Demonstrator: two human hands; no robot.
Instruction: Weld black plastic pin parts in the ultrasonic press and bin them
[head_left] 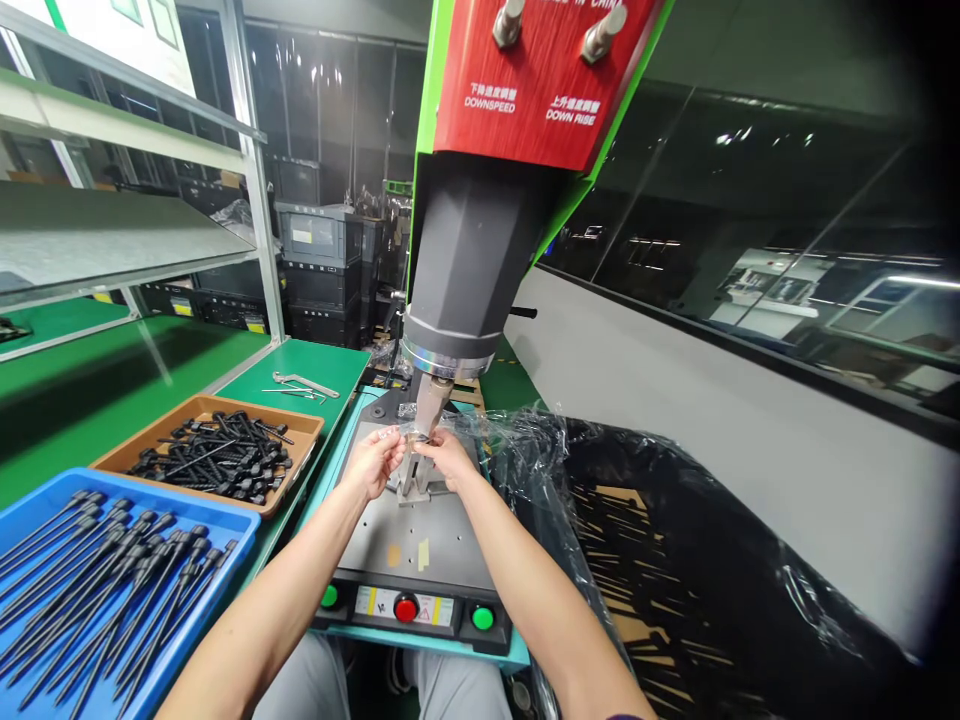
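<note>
Both hands are at a small metal fixture (414,490) on the grey plate of a bench machine, just under the machine's narrow metal tip (433,400). On the fixture's left side my left hand (373,462) is closed, thumb and fingers pinched together. My right hand (451,460) pinches from the right, its fingertips touching the upper part of the fixture. Whatever lies between the fingertips is too small and too covered to make out. The dark machine head (472,250) hangs above, under a red panel (517,100) marked DOWNSPEED.
A blue tray (251,520) of long black rods with thick heads stands at left, beside a brown tray (315,430) of shorter black parts. Wrenches (304,384) lie behind. Red (406,608) and green (482,618) buttons line the front. Plastic-lined black bin (720,530) at right holds thin pieces.
</note>
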